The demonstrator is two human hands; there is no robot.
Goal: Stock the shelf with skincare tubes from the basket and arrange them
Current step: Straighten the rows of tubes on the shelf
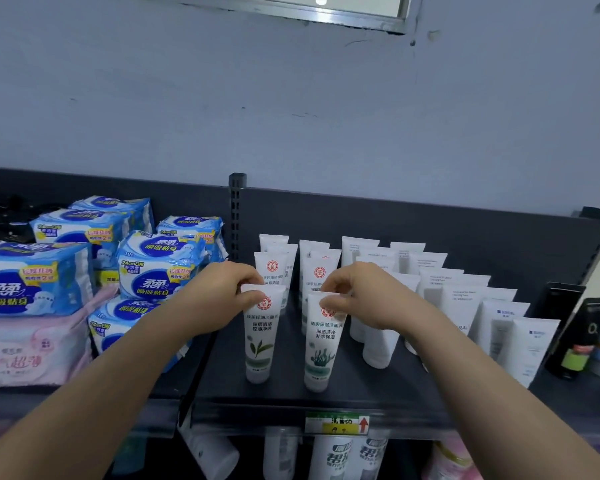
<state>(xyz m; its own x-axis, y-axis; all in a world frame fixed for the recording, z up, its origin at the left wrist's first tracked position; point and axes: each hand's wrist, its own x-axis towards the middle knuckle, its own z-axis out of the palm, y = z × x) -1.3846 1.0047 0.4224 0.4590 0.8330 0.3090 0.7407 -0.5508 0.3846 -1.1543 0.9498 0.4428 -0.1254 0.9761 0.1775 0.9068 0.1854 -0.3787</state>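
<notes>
head | left hand [219, 299] pinches white leaf-print tube [260, 344] | right hand [364, 296] pinches white seaweed-print tube [323, 348]

1. Shelf [354, 393]: dark grey metal with a matching back panel. A slotted upright post [237, 209] divides it into a left and a right bay.
2. Right bay, near edge: leaf-print tube [260, 341] and seaweed-print tube [321, 348] stand cap-down, side by side, not touching.
3. Behind each: a row of red-logo tubes [272, 268] runs to the far panel.
4. Right of these: plain white tubes [459, 306] in several rows, cap-down.
5. Far right: black tubes [584, 334], upright.
6. Left bay: blue-and-white soft packs [160, 268], stacked; pink pack [32, 355] at near left.
7. Front lip: price label [336, 423] with a red arrow.
</notes>
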